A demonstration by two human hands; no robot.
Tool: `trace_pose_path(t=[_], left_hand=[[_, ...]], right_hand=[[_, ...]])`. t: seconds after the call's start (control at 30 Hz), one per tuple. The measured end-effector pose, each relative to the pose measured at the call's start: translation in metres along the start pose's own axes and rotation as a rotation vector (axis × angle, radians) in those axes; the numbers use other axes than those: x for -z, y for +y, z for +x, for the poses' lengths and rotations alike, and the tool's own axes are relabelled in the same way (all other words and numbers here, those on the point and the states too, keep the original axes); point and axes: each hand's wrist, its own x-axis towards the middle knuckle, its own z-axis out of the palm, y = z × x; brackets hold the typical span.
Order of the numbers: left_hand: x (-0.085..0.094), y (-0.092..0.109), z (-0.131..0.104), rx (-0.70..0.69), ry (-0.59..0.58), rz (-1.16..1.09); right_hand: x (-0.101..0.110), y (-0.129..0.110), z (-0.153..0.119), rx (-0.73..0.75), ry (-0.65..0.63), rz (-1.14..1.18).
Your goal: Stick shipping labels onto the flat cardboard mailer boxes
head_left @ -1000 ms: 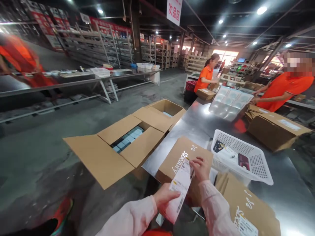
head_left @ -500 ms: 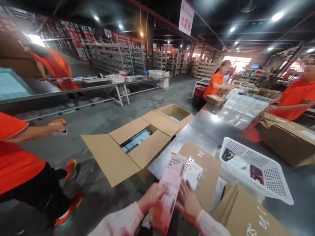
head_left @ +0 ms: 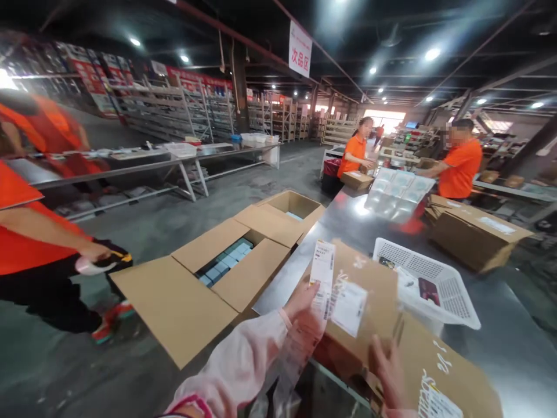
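My left hand (head_left: 301, 303) is closed on a long strip of printed shipping labels (head_left: 322, 258). The strip's upper end stands over a flat cardboard box (head_left: 378, 290), and its lower part trails down past my sleeve. That box carries white handwriting and a white label (head_left: 349, 307) of its own. My right hand (head_left: 389, 368), somewhat blurred, is at the box's near right edge, fingers apart; whether it presses on the cardboard I cannot tell. Beside it, at the lower right, lies another cardboard box (head_left: 465, 363) with handwriting and a label.
A white perforated basket (head_left: 452, 278) with small items stands on the metal table (head_left: 491, 307). Left of the table is an open carton (head_left: 256, 273) of blue-grey boxes. Folded cartons (head_left: 474, 232) lie further back. A person in orange (head_left: 39, 232) is close on the left; two others work behind the table.
My left hand has lifted the label strip up and right over the box. My right hand has moved from the box's label to its near right edge. The view has turned right.
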Motion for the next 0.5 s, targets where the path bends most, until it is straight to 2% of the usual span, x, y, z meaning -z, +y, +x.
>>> trace_pose_path(t=[0.1, 0.17, 0.2, 0.23, 0.27, 0.3, 0.33, 0.37, 0.43, 0.47, 0.5], left_hand=[[-0.007, 0.014, -0.028, 0.023, -0.164, -0.293], [-0.004, 0.020, -0.047, 0.015, -0.188, -0.446], [-0.001, 0.021, -0.056, 0.004, -0.177, -0.463], [0.002, 0.020, -0.064, -0.007, -0.171, -0.456], [0.003, 0.018, -0.071, -0.017, -0.178, -0.441], [0.003, 0.013, -0.079, -0.027, -0.199, -0.426], [0.000, 0.008, -0.086, -0.039, -0.235, -0.413], [-0.004, 0.002, -0.093, -0.051, -0.288, -0.397], [-0.013, -0.010, -0.104, -0.063, -0.423, -0.325], [-0.017, -0.014, -0.108, -0.066, -0.474, -0.279], [-0.019, -0.018, -0.109, -0.066, -0.491, -0.244]], right_hand=[[0.084, 0.010, -0.002, -0.185, 0.248, -0.068], [0.142, 0.017, -0.004, -0.276, 0.305, -0.224], [0.163, 0.019, -0.006, -0.321, 0.325, -0.309], [0.175, 0.018, -0.008, -0.349, 0.335, -0.376], [0.177, 0.014, -0.012, -0.352, 0.331, -0.405], [0.168, 0.007, -0.017, -0.326, 0.302, -0.378], [0.151, -0.002, -0.023, -0.278, 0.223, -0.292], [0.126, -0.014, -0.030, -0.213, 0.097, -0.170], [0.068, -0.039, -0.048, -0.096, -0.245, 0.158], [0.040, -0.051, -0.058, -0.072, -0.307, 0.258], [0.015, -0.061, -0.068, -0.068, -0.315, 0.323]])
